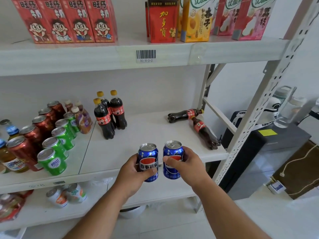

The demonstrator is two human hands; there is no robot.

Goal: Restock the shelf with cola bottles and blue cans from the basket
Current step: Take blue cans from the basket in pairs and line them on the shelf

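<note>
My left hand [133, 171] grips an upright blue can [148, 156] and my right hand [187, 163] grips a second blue can [172, 154]. Both cans are side by side at the front edge of the middle shelf [131, 144]. Three cola bottles [110, 114] with yellow caps stand upright further back on that shelf. Two more cola bottles lie on their sides at the right end, one [185, 115] along the back and one [205, 133] pointing toward the front. The basket is not in view.
Rows of red cans [34, 133] and green cans [58, 140] fill the shelf's left part, with small bottles [82, 118] behind. Cartons [69, 21] line the upper shelf. A perforated shelf post [255, 121] stands right; boxes [269, 149] sit beyond it.
</note>
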